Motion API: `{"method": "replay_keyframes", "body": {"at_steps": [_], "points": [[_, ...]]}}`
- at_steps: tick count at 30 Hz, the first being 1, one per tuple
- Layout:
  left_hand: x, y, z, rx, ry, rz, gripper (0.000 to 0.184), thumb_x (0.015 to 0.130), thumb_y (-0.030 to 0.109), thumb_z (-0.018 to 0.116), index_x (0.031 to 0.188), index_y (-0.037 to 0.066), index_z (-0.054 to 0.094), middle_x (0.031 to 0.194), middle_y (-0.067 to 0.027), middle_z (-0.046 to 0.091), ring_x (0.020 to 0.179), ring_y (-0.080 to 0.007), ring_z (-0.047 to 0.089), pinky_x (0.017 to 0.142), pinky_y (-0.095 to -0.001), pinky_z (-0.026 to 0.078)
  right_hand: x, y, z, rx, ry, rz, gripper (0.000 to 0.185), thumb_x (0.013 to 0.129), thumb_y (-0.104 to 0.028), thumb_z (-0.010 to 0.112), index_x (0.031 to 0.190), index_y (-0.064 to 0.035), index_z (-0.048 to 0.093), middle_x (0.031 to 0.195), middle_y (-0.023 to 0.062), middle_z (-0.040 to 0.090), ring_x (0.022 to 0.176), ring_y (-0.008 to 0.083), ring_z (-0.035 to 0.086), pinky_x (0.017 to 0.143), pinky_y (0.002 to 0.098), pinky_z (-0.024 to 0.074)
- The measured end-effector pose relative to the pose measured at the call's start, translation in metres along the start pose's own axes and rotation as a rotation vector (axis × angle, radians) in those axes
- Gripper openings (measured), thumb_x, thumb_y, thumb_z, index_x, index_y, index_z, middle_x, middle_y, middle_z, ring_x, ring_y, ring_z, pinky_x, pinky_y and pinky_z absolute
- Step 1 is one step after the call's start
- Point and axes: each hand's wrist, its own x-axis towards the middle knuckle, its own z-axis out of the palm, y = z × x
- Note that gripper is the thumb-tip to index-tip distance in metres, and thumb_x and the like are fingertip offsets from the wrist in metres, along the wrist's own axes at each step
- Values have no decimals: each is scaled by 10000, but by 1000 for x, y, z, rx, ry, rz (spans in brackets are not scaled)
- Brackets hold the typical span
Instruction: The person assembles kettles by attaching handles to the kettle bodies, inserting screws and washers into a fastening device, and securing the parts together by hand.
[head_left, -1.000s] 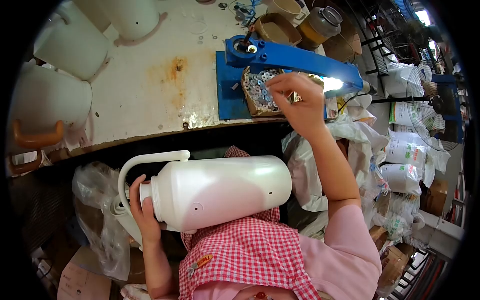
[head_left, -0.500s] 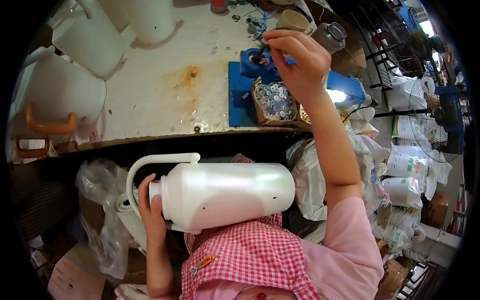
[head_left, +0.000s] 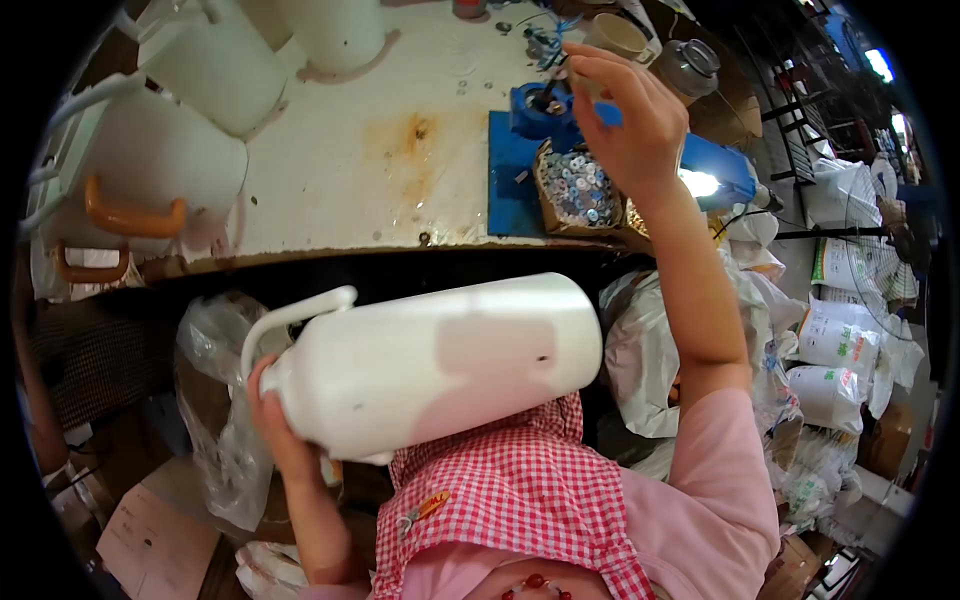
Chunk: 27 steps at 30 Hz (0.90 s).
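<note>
A white thermos jug (head_left: 470,360) lies on its side above my lap, its base to the right and its loop handle (head_left: 300,305) at the left end. My left hand (head_left: 275,410) grips it around the neck. Two small dark marks show on its wall. My right hand (head_left: 630,115) is raised over the bench, thumb and fingertips pinched together beside the upright dark shaft of a blue bench machine (head_left: 545,112). Whatever sits between those fingertips is too small to make out. Just below that hand, a cardboard box of small washer-like pieces (head_left: 580,190) stands on the machine's blue base.
More white jugs (head_left: 170,160) stand at the bench's left, one with an orange handle (head_left: 135,215). A lit lamp (head_left: 700,183), a glass jar (head_left: 688,68) and a beige cup (head_left: 617,37) are at the right. Plastic bags (head_left: 645,350) hang below the bench edge; a fan (head_left: 875,250) stands farther right.
The jug has tilted, its base end rising and its neck end dropping left, and has rolled in my left hand. My right hand stays pinched near the machine; the whole view has shifted slightly.
</note>
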Motion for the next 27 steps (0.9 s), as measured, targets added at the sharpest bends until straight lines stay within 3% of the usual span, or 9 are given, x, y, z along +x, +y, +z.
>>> {"method": "replay_keyframes", "body": {"at_steps": [4,5,7,9,13,14,17,22,27], "points": [[-4,14,-44,-307,164,-81,481,1052,400,368,1343,45,511,1294,-124,600,1166,-232,609,990,-379,505,-39,-35,-42,379,1,600,173,832,-22,742,984,-34,659,875,62,723,789,135,701,647,261,537],[-2,22,-51,-309,236,-126,468,1049,386,385,1361,60,508,1324,-107,596,1191,-249,607,994,-386,508,-46,-55,-48,672,-110,894,116,921,-109,677,966,-6,648,875,71,722,816,118,693,685,272,542],[11,46,-46,-450,276,-171,469,1044,383,405,1386,77,501,1345,-92,590,1211,-254,600,999,-395,506,-43,-85,-47,1044,-464,1078,354,1030,-298,529,1109,38,608,971,122,723,947,205,697,856,335,542],[35,45,-43,-524,209,-112,480,1037,393,420,1404,92,496,1372,-80,576,1237,-249,584,1013,-404,496,-39,-110,-28,1438,-415,938,413,1014,-317,581,1213,45,590,1052,124,712,1029,181,655,902,342,523],[102,56,-5,-614,32,-46,484,1041,414,430,1381,78,505,1361,-89,581,1228,-250,584,1022,-407,484,-8,-100,-15,1343,-217,1207,383,963,-248,682,1189,54,614,1044,81,702,949,124,642,860,297,528],[119,60,8,-492,-36,26,577,1060,492,343,1452,84,460,1437,-84,535,1287,-272,535,1071,-444,439,-10,-89,-13,1397,-96,1162,372,960,-224,687,1201,50,614,1047,64,702,924,113,642,842,276,527],[142,100,73,-415,-147,160,375,1052,314,467,1312,51,529,1264,-70,600,1147,-198,609,924,-364,523,-29,-56,-19,1252,74,1157,392,973,-243,669,1238,40,608,1082,75,703,954,127,646,860,295,526],[171,114,162,-494,-326,124,508,1062,441,388,1334,43,547,1271,-73,624,1161,-184,590,993,-340,468,-62,-7,-51,1152,262,1188,430,971,-243,673,1285,38,585,1161,97,686,1029,158,648,922,308,505],[166,115,216,-293,-429,144,607,1036,540,374,1357,44,516,1265,-81,621,1171,-184,584,999,-365,466,-89,24,-86,1038,312,1214,413,979,-230,666,1286,33,586,1190,98,678,1065,170,643,954,312,488]]}}
